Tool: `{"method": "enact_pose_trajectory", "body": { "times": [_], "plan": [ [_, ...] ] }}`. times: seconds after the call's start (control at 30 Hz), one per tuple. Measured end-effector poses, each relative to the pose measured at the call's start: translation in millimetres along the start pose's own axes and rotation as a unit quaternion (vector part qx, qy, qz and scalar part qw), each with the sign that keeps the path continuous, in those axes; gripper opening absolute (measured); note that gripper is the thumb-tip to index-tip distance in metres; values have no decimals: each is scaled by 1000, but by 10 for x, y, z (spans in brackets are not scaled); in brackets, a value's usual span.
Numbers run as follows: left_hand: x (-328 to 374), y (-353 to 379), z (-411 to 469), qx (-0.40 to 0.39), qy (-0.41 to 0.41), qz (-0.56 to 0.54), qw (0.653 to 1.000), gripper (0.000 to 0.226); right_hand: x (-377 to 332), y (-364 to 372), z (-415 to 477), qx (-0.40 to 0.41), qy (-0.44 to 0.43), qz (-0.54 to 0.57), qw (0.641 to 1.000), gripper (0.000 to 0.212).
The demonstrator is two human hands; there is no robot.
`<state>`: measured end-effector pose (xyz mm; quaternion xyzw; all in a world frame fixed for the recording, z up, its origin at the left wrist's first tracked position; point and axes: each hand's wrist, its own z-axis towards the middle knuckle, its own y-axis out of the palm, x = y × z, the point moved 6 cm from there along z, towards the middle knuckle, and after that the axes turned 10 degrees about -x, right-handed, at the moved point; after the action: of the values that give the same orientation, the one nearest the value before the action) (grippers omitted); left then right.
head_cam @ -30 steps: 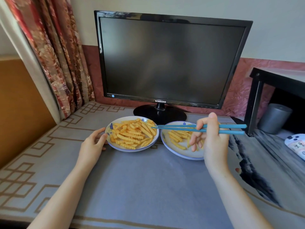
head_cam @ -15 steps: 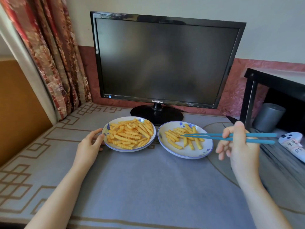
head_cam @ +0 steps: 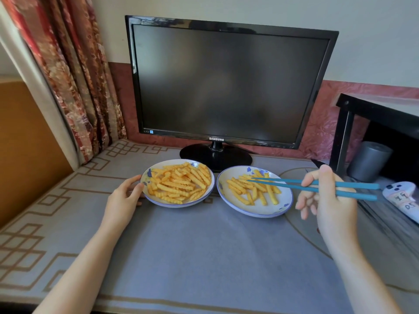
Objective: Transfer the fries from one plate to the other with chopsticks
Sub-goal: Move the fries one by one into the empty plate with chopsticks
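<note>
Head view. Two white plates with blue markings stand side by side, nearly touching, on one grey patterned mat (head_cam: 204, 257) in front of one dark monitor (head_cam: 226, 82). The left plate (head_cam: 179, 204) carries a dense heap of crinkle-cut fries (head_cam: 179, 182), too many to count. The right plate (head_cam: 260, 210) carries a sparse layer of fries (head_cam: 251, 189), roughly a dozen.

The left hand (head_cam: 123, 198) rests against the left plate's outer rim, fingers loosely extended and gripping nothing. The right hand (head_cam: 328, 200) grips two blue chopsticks (head_cam: 294, 185) between thumb and upper fingers. Their tips stand narrowly apart above the right plate's fries and carry no fry; whether they touch one cannot be told.

Right of the plates are one grey cylinder (head_cam: 367, 163) and one white controller (head_cam: 401, 196). One floral curtain (head_cam: 74, 75) hangs at left.
</note>
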<state>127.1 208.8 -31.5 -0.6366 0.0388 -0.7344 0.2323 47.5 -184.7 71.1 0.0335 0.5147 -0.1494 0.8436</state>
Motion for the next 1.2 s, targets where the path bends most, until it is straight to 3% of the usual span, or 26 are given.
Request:
{"method": "enact_pose_trajectory", "body": {
  "times": [0.37, 0.63, 0.9, 1.2],
  "plan": [
    [-12, -6, 8, 0, -3, 2, 1000, 30, 48, 837, 130, -103, 19, 68, 992, 42],
    [-45, 6, 32, -8, 7, -8, 1000, 29, 187, 1196, 214, -164, 42, 41, 985, 44],
    [-37, 7, 27, -7, 8, -3, 1000, 30, 181, 917, 184, -62, 68, 97, 991, 46],
    [-30, 3, 15, -4, 6, -7, 1000, 30, -14, 141, 156, 39, 21, 72, 996, 44]
  ]
}}
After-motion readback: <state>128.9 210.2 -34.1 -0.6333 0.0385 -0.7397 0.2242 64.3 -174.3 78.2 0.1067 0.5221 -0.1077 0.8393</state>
